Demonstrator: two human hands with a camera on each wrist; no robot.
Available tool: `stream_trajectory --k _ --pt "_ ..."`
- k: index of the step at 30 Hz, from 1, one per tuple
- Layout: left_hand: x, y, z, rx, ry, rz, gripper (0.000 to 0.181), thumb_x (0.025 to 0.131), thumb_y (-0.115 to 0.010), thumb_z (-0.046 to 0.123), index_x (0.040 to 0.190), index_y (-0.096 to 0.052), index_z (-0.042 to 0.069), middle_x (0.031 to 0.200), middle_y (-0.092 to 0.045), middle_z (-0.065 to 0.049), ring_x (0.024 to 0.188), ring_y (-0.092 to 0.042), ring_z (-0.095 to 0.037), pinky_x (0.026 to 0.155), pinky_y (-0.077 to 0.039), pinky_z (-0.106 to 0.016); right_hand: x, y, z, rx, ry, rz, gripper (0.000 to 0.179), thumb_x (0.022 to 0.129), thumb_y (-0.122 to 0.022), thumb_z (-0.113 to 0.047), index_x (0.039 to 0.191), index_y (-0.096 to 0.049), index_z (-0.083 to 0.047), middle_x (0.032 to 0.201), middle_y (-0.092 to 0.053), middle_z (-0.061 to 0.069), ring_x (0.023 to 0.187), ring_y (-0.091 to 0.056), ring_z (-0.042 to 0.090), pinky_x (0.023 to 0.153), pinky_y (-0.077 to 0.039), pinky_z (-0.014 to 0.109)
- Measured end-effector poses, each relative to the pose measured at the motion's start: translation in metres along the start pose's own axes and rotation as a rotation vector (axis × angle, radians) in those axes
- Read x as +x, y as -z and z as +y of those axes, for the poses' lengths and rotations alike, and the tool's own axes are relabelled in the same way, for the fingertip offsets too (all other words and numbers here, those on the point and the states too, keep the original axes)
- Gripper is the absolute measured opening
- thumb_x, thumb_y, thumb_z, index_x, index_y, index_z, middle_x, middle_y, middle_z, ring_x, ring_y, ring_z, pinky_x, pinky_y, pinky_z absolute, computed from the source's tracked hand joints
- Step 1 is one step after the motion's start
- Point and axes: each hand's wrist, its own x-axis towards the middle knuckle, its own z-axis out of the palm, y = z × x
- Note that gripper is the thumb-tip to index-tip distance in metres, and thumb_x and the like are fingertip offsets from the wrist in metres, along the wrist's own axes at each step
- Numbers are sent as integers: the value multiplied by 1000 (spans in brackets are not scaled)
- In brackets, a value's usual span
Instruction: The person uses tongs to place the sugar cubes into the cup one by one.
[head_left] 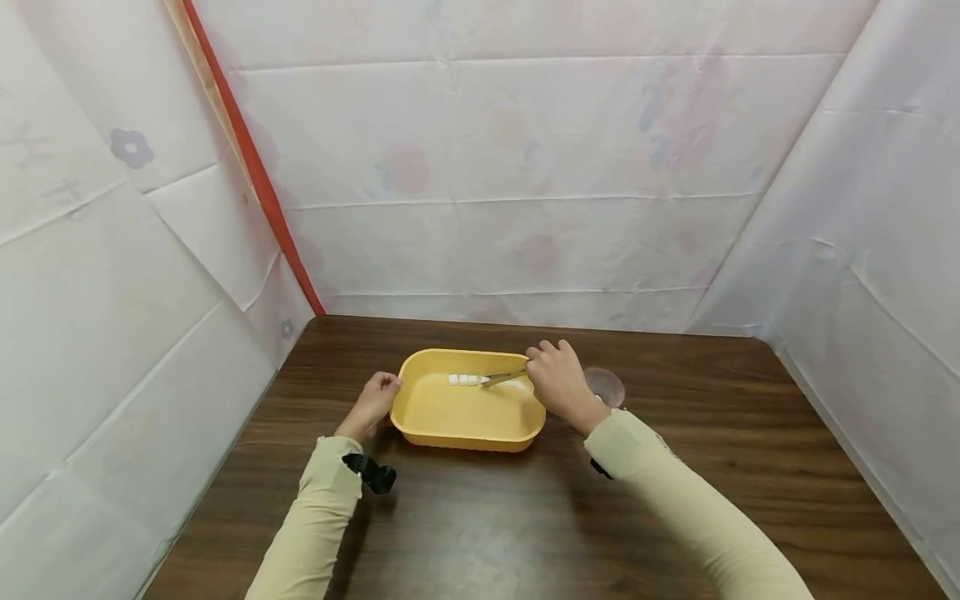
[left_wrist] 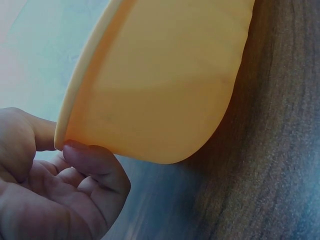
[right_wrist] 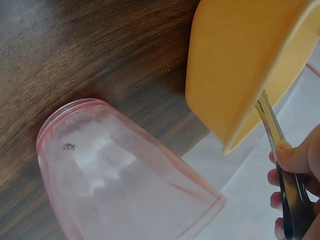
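Note:
A yellow plastic basin (head_left: pixel 465 438) stands on the table. My left hand (head_left: pixel 372 402) pinches its left rim between thumb and fingers; the left wrist view shows the thumb against the rim. Several small white cubes (head_left: pixel 462 380) lie in a row on the basin floor near its far wall. My right hand (head_left: pixel 558 385) grips metal tongs (right_wrist: pixel 278 145) over the basin's right rim. In the head view, the tong tips are right at the rightmost cube. Close to the right hand stands a clear pinkish plastic cup (right_wrist: pixel 120 165), partly hidden behind the wrist in the head view, with whitish shapes showing through it.
The dark wood-grain table (head_left: pixel 480 525) reaches to pale printed sheeting (head_left: pixel 480 250) at the back and both sides. A red strip (head_left: pixel 255 162) runs down the back left corner. Black straps (head_left: pixel 370 472) sit on the wrists.

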Motion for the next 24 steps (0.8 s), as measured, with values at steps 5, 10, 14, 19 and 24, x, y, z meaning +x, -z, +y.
stream_trajectory --k 5,10,14,19,24 --pt "2 2 -2 -6 -7 2 28 103 -38 20 121 -39 -1 106 -45 -19 65 -53 -16 51 -47 -25 -3 10 1 -4 0 5 16 72 -70 -2 65 -65 -15 77 -59 0 69 -49 20 58 -35 33" --pt "4 2 -3 1 3 -2 29 104 -39 23 121 -39 0 106 -45 -18 64 -52 -16 52 -46 -25 -10 22 6 3 -13 51 13 76 -70 -4 69 -67 -15 75 -58 0 68 -49 20 58 -34 33" --pt "3 1 -1 7 18 1 30 104 -38 22 123 -38 -1 109 -45 -19 64 -51 -16 51 -45 -25 -17 29 13 14 -19 93 5 76 -76 -11 75 -71 -14 76 -59 0 71 -51 21 59 -35 33" --pt "3 0 -1 9 22 1 30 104 -38 23 124 -38 0 110 -45 -20 65 -51 -16 52 -45 -24 -26 36 20 -3 -24 128 11 71 -78 -9 82 -74 -12 80 -62 -1 73 -53 21 59 -36 33" --pt "1 3 -2 15 14 4 30 104 -37 22 123 -37 -1 111 -44 -21 65 -51 -16 51 -45 -24 -35 42 27 -12 -8 180 10 71 -77 -8 81 -74 -12 77 -62 -1 70 -52 21 56 -32 31"
